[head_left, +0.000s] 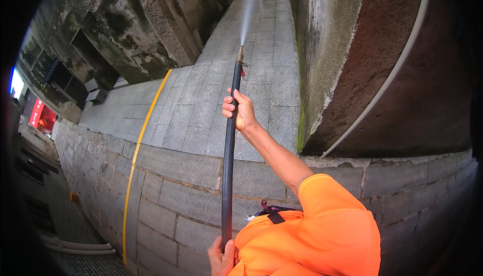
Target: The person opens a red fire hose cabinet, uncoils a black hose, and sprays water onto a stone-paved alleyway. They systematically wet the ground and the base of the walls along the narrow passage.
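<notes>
A long black hose [228, 170] runs up the middle of the view. It ends in a brass nozzle [240, 54] with a small red lever [243, 72] at its side. White water spray [247, 17] shoots from the tip along the paved lane. Partway down the hose, below the nozzle, my right hand [241, 110] is closed round it, the arm stretched forward. Near the lower edge my left hand [222, 258] grips the hose beside my orange shirt [302, 241]; part of its fingers is hidden.
A stained wall [126, 29] bounds the lane on the left. To the right juts a rough wall corner [327, 59] with a pale pipe [397, 69]. A yellow line [138, 147] crosses the grey slabs [201, 105]. A small grey box [94, 92] sits by the left wall.
</notes>
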A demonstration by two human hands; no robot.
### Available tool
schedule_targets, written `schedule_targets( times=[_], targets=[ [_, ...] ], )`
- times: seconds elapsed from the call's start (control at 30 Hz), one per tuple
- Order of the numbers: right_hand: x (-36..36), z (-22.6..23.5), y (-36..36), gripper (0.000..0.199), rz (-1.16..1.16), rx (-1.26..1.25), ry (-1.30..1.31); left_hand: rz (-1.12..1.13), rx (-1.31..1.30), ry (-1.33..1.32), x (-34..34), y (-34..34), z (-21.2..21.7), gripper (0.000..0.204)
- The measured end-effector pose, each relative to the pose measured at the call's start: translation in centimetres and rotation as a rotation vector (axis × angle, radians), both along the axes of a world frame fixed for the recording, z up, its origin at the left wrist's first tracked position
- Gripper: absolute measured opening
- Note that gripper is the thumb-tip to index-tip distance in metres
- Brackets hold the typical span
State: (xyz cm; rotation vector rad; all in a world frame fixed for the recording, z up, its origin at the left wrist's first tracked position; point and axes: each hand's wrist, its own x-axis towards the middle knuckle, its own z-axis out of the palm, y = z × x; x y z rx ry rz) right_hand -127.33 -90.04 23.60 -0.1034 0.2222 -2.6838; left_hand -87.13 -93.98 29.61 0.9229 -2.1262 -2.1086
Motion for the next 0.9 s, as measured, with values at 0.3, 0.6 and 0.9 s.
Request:
schedule_targets(
  times=[0.3, 0.6, 0.9],
  targets=[
    [-0.1, 1.8, 0.2, 0.016, 0.013, -0.062, 0.058, -0.001, -0.038, 0.010, 0.1, 0.3, -0.2, 0.013],
    [-0.3, 1.7, 0.1, 0.016, 0.022, -0.107, 0.064, 0.007, -0.020, 0.000, -0.3, 0.4, 0.4, 0.010],
    [-0.5, 0.3, -0.2, 0.020, 0.004, -0.077, 0.006, 0.024, 0.001, -0.018, -0.7, 0.1, 0.1, 0.010]
  ],
)
